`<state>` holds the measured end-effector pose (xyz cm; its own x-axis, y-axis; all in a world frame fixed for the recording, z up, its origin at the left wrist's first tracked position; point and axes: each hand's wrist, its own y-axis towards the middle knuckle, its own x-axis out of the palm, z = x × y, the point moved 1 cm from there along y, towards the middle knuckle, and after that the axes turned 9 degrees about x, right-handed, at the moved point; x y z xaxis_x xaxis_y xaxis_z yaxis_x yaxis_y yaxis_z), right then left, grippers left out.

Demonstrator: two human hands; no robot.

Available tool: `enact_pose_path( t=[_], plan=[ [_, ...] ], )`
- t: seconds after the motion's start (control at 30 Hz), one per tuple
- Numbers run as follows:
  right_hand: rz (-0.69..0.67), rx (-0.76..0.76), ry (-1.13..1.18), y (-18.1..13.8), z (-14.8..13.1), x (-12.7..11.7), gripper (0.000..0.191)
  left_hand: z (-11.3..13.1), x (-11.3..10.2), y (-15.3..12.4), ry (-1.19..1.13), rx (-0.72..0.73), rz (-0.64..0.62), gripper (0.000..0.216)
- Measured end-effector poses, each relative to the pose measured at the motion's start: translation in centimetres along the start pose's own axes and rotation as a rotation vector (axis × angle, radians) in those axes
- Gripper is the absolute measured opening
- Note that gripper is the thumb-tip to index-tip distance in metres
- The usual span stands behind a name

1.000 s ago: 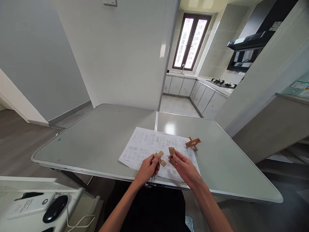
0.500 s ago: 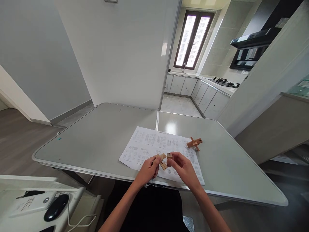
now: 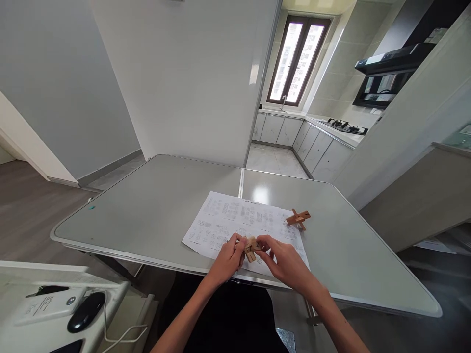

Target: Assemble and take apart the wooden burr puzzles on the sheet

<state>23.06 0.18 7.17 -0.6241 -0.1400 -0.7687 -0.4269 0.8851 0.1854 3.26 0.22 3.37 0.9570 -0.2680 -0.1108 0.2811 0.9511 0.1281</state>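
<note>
My left hand point(image 3: 227, 259) and my right hand point(image 3: 283, 260) meet over the near edge of the table, fingers pinched on a small cluster of wooden puzzle pieces point(image 3: 251, 246). The pieces are pressed together between both hands, just above a printed instruction sheet point(image 3: 239, 220). A separate cross-shaped wooden assembly point(image 3: 299, 218) lies on the table at the sheet's right corner, beyond my right hand and untouched.
The grey folding table point(image 3: 154, 206) has a seam down its middle. At lower left a white side surface carries a black mouse point(image 3: 82, 312), a white device point(image 3: 49, 304) and a cable. A kitchen with cabinets and a window lies behind.
My hands have come together; the piece in my right hand has moved left and now joins the pieces in my left hand. The view has shifted slightly.
</note>
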Motion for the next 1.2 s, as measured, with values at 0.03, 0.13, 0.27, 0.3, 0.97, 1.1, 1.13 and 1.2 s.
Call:
enact_pose_path(
  t=[0.03,0.13,0.27,0.3,0.97,1.1,1.13,1.2],
  plan=[
    [-0.009,-0.011,-0.018,0.1,0.0,0.1,0.014,0.0,0.0,0.0,-0.017,0.004,0.009,0.043],
    [-0.028,-0.033,-0.055,0.2,-0.1,0.6,0.016,0.0,0.1,-0.1,-0.032,0.029,0.033,0.042],
    [-0.006,-0.028,-0.001,0.1,-0.3,1.0,0.019,0.1,0.3,-0.2,0.035,0.053,0.048,0.043],
    [0.005,-0.022,0.028,0.0,-0.3,1.1,0.020,0.1,0.3,-0.2,0.058,0.058,0.048,0.042],
    [0.101,0.186,0.250,-0.9,0.3,0.2,0.018,1.1,0.1,-0.4,0.249,0.275,-0.047,0.056],
    [0.099,0.165,0.206,-1.0,-0.2,0.4,0.018,1.2,0.0,-0.5,0.150,0.222,-0.073,0.061],
    [0.093,0.157,0.198,-1.0,-0.2,0.5,0.018,1.2,0.0,-0.6,0.134,0.211,-0.076,0.062],
    [0.085,0.142,0.171,-1.1,-0.3,0.5,0.019,1.3,0.0,-0.6,0.119,0.203,-0.075,0.062]
  ],
)
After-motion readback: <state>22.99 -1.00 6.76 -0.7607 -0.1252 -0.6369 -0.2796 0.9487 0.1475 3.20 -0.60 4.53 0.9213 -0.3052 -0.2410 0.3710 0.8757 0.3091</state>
